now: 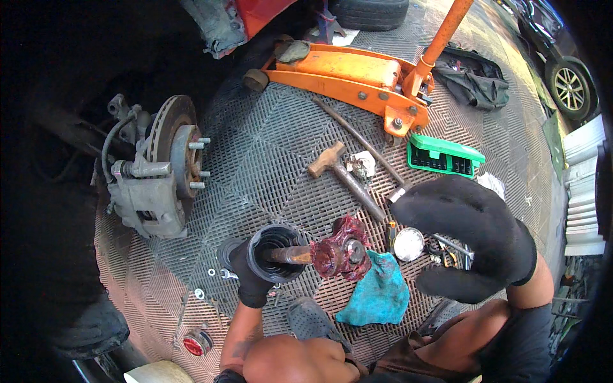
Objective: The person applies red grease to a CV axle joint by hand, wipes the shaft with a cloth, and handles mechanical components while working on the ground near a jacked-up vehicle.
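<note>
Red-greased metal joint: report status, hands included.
Black-gloved left hand gripping black ribbed rubber boot. Black-gloved right hand open, off joint. Joint on brown metal shaft, outside boot. Crumpled teal cloth close by.

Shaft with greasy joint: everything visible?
The shaft is brownish metal, running crosswise in view. A ribbed black boot, apparently rubber, surrounds its left part, wide mouth facing right; the gloved left hand grips the boot. At its right end sits a lobed joint coated in dark red grease, one round metallic face showing. The joint overlaps the teal cloth in view; contact is unclear.

Black boot [276,235] around shaft [292,255], red-greased joint [340,251] exposed
</note>
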`<move>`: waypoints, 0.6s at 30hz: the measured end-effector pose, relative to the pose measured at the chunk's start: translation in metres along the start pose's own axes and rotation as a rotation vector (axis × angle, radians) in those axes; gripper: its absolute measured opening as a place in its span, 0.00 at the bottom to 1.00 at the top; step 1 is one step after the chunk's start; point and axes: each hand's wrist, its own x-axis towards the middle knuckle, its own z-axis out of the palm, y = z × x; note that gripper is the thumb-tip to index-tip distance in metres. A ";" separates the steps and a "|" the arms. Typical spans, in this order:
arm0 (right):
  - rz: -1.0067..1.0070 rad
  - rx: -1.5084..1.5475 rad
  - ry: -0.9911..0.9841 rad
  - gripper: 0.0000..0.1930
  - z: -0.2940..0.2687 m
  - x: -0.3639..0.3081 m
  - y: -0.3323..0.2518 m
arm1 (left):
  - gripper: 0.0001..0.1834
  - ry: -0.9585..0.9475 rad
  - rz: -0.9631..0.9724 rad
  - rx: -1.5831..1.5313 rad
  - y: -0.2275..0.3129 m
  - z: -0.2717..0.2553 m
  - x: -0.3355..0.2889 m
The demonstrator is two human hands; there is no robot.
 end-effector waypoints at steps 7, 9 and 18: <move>0.147 -0.098 0.059 0.35 0.021 0.004 0.001 | 0.20 -0.032 -0.048 -0.032 0.002 -0.004 -0.002; 0.156 -0.055 0.050 0.34 0.023 0.006 0.003 | 0.19 -0.037 -0.063 -0.046 0.002 -0.004 -0.005; 0.050 0.007 0.119 0.30 0.028 0.004 0.006 | 0.17 -0.060 -0.121 -0.067 0.007 -0.007 -0.014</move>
